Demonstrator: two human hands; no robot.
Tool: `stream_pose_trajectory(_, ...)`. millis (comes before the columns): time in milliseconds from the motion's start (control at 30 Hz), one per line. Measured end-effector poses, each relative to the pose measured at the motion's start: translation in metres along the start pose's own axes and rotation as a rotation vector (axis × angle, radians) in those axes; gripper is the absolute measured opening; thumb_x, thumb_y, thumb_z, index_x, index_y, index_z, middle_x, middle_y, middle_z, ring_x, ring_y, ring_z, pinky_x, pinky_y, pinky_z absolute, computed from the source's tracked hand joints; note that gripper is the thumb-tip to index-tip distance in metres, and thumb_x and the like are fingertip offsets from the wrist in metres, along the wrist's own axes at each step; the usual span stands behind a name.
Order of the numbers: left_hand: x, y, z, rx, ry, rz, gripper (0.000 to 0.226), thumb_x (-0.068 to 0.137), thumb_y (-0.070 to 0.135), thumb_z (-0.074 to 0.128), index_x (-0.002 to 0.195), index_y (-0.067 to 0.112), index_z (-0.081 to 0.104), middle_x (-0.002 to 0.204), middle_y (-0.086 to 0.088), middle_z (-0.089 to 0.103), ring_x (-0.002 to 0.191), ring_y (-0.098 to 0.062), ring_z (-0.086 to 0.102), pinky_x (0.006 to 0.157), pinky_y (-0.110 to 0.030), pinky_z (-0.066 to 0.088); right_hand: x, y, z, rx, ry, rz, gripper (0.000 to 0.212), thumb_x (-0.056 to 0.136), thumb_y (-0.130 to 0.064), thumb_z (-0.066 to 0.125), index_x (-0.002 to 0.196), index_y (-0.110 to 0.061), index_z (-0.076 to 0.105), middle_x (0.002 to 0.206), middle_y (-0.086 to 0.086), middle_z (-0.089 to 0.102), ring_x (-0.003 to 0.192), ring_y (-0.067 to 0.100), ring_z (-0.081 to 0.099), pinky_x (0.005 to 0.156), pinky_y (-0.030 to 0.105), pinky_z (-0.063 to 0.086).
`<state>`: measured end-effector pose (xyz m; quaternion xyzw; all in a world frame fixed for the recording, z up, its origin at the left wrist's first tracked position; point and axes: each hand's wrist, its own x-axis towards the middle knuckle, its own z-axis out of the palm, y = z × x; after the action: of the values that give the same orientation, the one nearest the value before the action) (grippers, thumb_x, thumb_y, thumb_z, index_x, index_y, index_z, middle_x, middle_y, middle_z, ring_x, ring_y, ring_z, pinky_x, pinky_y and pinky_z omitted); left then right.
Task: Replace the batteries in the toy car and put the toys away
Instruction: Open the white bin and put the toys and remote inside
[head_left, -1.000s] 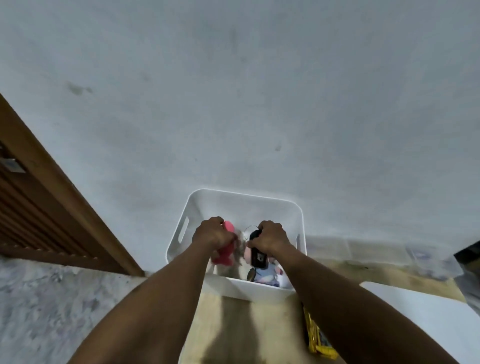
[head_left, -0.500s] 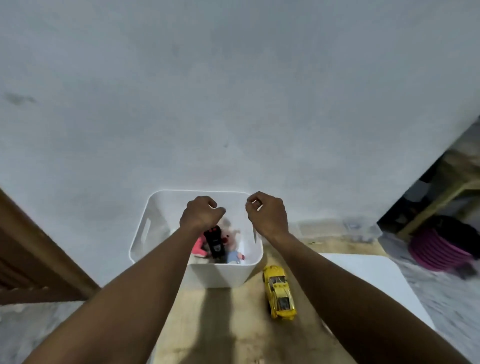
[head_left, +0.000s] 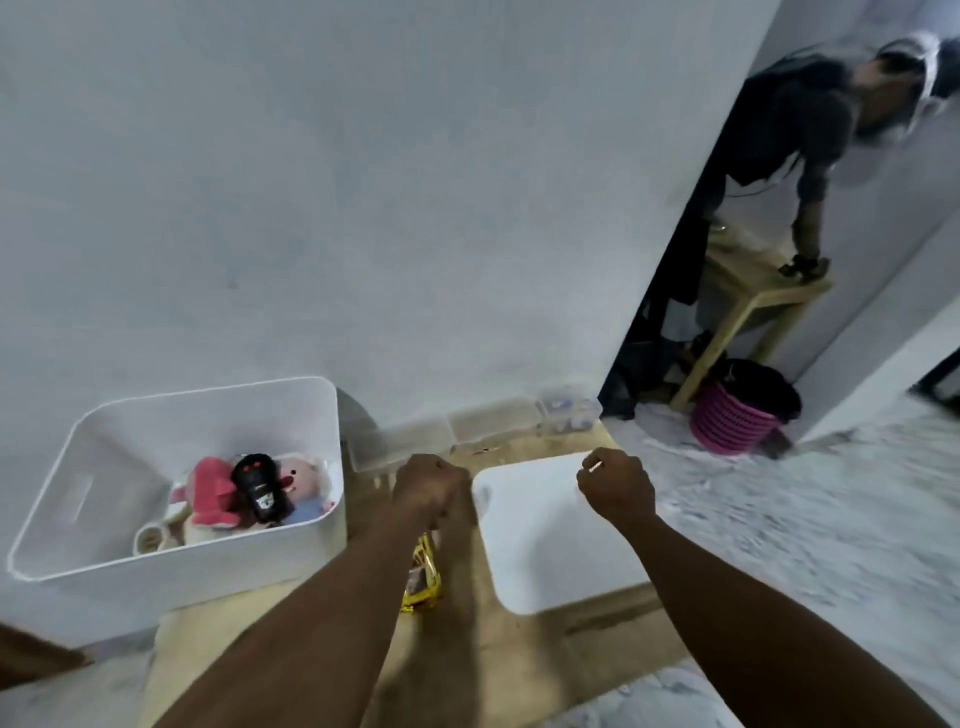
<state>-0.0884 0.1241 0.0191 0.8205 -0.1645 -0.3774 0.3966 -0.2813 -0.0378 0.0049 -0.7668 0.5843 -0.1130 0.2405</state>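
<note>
A white bin (head_left: 62, 564) stands at the left on the wooden table (head_left: 519, 654). Inside it lie a pink plush toy (head_left: 210, 491), a black remote control (head_left: 260, 486) and a pale plush pig (head_left: 306, 480). The yellow toy car (head_left: 423, 582) rests on the table, mostly hidden under my left forearm. My left hand (head_left: 428, 486) hovers above the car with its fingers curled and nothing in it. My right hand (head_left: 618, 486) is a loose fist above the white lid (head_left: 545, 545), also holding nothing.
Clear plastic boxes (head_left: 400, 444) line the wall behind the table. At the right a person (head_left: 789, 130) leans on a small wooden table (head_left: 769, 301), with a pink basket (head_left: 732, 421) on the floor below. A grey carpet (head_left: 805, 519) covers the floor.
Both hands let go of the toys in the bin and moved right, out of it. The view swung right, so the bin now sits at the left and the lid is under my right hand.
</note>
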Motion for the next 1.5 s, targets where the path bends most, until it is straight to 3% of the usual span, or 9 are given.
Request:
stream_pose_trajectory(267,0.039,-0.014,0.089,0.091,-0.026,-0.283,0.036,0.084,0.033,0.069,0.100,0.001,0.067,0.084,-0.020,0.074,0.070,-0.034,0.074,0.070,-0.047,0.063,0.080,0.099,0.004,-0.072,-0.164,0.109,0.037,0.083,-0.033,0.065,0.120,-0.028,0.060,0.127,0.000,0.060,0.121,0.020,0.054,0.098,0.034,0.045)
stream_pose_trajectory(433,0.056,-0.032,0.121,0.119,-0.012,-0.434,0.065,0.085,0.045,0.063,0.139,0.012,0.047,0.123,-0.016,0.060,0.085,-0.036,0.069,0.049,-0.032,0.049,0.115,0.131,0.016,-0.171,-0.307,0.194,0.064,0.089,-0.043,0.058,0.141,-0.011,0.043,0.141,0.015,0.047,0.132,0.033,0.045,0.104,0.043,0.043)
stream_pose_trajectory(633,0.057,-0.039,0.149,0.098,0.083,-0.471,0.067,0.084,0.042,0.061,0.138,0.004,0.048,0.132,-0.017,0.053,0.114,-0.038,0.056,0.094,-0.044,0.053,0.121,0.139,0.037,-0.261,-0.294,0.221,0.060,0.095,-0.051,0.046,0.133,-0.006,0.050,0.135,0.016,0.050,0.127,0.034,0.049,0.100,0.042,0.043)
stream_pose_trajectory(900,0.056,-0.013,0.140,-0.070,0.173,-0.419,0.044,0.096,0.024,0.052,0.133,0.002,0.056,0.128,-0.019,0.060,0.114,-0.039,0.058,0.095,-0.043,0.052,0.120,0.138,0.000,-0.104,-0.098,0.235,0.059,0.091,-0.058,0.051,0.124,-0.011,0.061,0.131,0.012,0.058,0.122,0.031,0.054,0.099,0.042,0.045)
stream_pose_trajectory(1033,0.048,0.021,0.107,-0.030,0.211,-0.236,0.036,0.091,0.016,0.051,0.121,0.005,0.067,0.123,-0.016,0.067,0.111,-0.036,0.062,0.084,-0.033,0.049,0.113,0.110,-0.034,-0.040,0.045,0.171,0.060,0.092,-0.058,0.052,0.128,-0.012,0.061,0.136,0.013,0.056,0.126,0.034,0.051,0.101,0.047,0.042)
stream_pose_trajectory(1133,0.035,0.047,0.063,0.010,0.213,-0.077,0.034,0.083,0.014,0.053,0.109,0.008,0.074,0.112,-0.011,0.072,0.103,-0.034,0.066,0.088,-0.036,0.055,0.105,0.080,-0.053,-0.007,0.093,0.142,0.061,0.091,-0.060,0.051,0.120,-0.009,0.067,0.129,0.017,0.062,0.119,0.037,0.056,0.098,0.047,0.045)
stream_pose_trajectory(1267,0.014,0.056,-0.014,0.051,0.279,0.053,0.022,0.084,0.014,0.055,0.094,0.010,0.073,0.097,-0.007,0.072,0.094,-0.027,0.066,0.083,-0.031,0.054,0.083,0.023,-0.057,0.077,0.132,0.066,0.063,0.087,-0.066,0.049,0.071,-0.006,0.065,0.078,0.016,0.065,0.073,0.031,0.061,0.073,0.041,0.052)
stream_pose_trajectory(1367,0.002,0.045,-0.080,0.079,0.341,0.074,0.022,0.081,0.014,0.055,0.091,0.006,0.073,0.093,-0.007,0.071,0.092,-0.029,0.065,0.075,-0.028,0.049,0.062,-0.031,-0.044,0.130,0.155,0.026,0.062,0.091,-0.055,0.055,0.061,-0.002,0.062,0.062,0.012,0.061,0.060,0.027,0.056,0.059,0.033,0.042)
stream_pose_trajectory(1500,-0.012,0.012,-0.176,0.080,0.436,0.048,0.019,0.077,0.018,0.054,0.084,0.008,0.068,0.086,-0.006,0.067,0.084,-0.030,0.062,0.066,-0.027,0.042,0.029,-0.118,-0.008,0.119,0.083,-0.031,0.056,0.090,-0.056,0.051,0.058,-0.010,0.063,0.070,0.009,0.064,0.073,0.030,0.058,0.070,0.034,0.047)
